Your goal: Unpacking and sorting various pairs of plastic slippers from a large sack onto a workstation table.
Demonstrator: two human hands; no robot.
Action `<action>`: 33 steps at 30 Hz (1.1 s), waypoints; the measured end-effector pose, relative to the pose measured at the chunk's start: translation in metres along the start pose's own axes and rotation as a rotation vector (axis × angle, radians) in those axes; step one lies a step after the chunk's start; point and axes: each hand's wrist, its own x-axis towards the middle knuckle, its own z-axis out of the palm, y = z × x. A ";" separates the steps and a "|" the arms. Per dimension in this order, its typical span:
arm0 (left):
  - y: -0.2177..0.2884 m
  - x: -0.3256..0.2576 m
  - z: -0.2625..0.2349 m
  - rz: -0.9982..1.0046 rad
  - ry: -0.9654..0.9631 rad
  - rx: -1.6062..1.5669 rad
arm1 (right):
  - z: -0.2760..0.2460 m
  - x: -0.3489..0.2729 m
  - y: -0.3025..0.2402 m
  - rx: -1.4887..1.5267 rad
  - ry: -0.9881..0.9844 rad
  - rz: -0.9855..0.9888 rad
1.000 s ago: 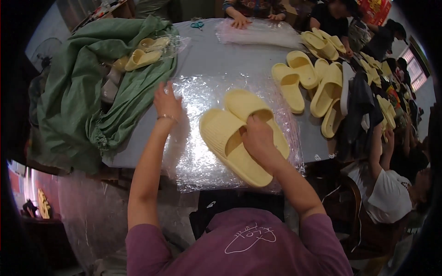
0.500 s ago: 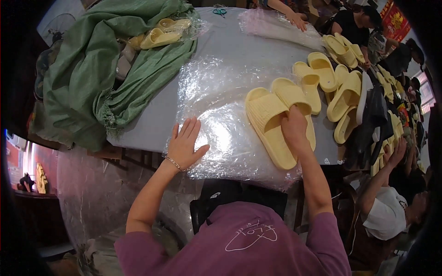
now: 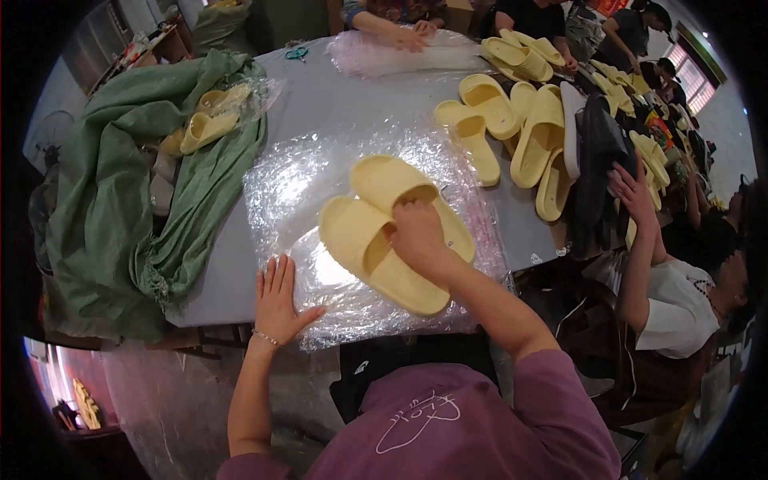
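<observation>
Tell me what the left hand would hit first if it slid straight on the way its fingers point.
Likely only more clear plastic sheet: the left hand lies flat on it, fingers pointing up the grey table, passing left of the yellow slippers.

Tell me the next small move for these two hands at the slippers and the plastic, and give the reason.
Probably the left hand should lift the near edge of the clear plastic sheet and fold it over the pair of yellow slippers. The pair lies side by side on the sheet, the right hand grips it at the straps, and the left hand lies flat at the sheet's near edge.
</observation>
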 end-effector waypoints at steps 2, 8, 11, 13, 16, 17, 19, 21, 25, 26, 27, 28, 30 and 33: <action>0.005 0.007 -0.011 -0.029 -0.119 -0.022 | 0.002 0.000 0.033 -0.062 0.095 0.075; 0.030 0.089 -0.046 -0.138 -0.249 0.012 | 0.007 -0.002 0.045 -0.114 0.135 0.162; 0.018 0.126 0.010 0.093 0.228 0.083 | 0.005 0.003 0.036 -0.061 0.149 0.135; 0.024 0.139 0.026 -0.013 0.220 0.090 | -0.005 0.004 0.039 -0.015 0.146 0.137; 0.028 0.139 0.033 -0.056 0.134 0.136 | -0.021 0.015 0.042 -0.013 0.169 0.120; 0.029 0.140 0.034 -0.049 0.132 0.131 | -0.027 0.020 0.041 -0.033 0.241 0.094; 0.031 0.142 0.034 -0.044 0.125 0.113 | -0.027 0.027 0.043 -0.052 0.314 0.064; 0.031 0.144 0.035 -0.028 0.118 0.094 | -0.015 0.032 0.051 -0.013 0.157 0.102; 0.022 0.141 0.037 -0.050 0.117 0.073 | 0.008 0.041 0.066 0.021 0.140 0.226; 0.018 0.138 0.036 -0.063 0.124 0.071 | 0.008 0.050 0.067 0.082 0.121 0.291; 0.015 0.134 0.035 -0.082 0.132 0.071 | 0.002 0.049 0.075 0.049 0.140 0.290; 0.019 0.140 0.035 -0.084 0.100 0.052 | -0.011 0.051 0.090 0.014 0.166 0.278; 0.020 0.143 0.043 -0.067 0.144 0.086 | -0.038 0.062 0.101 -0.100 0.311 0.347; 0.025 0.138 0.035 -0.072 0.145 0.080 | -0.060 0.077 0.110 0.000 0.328 0.540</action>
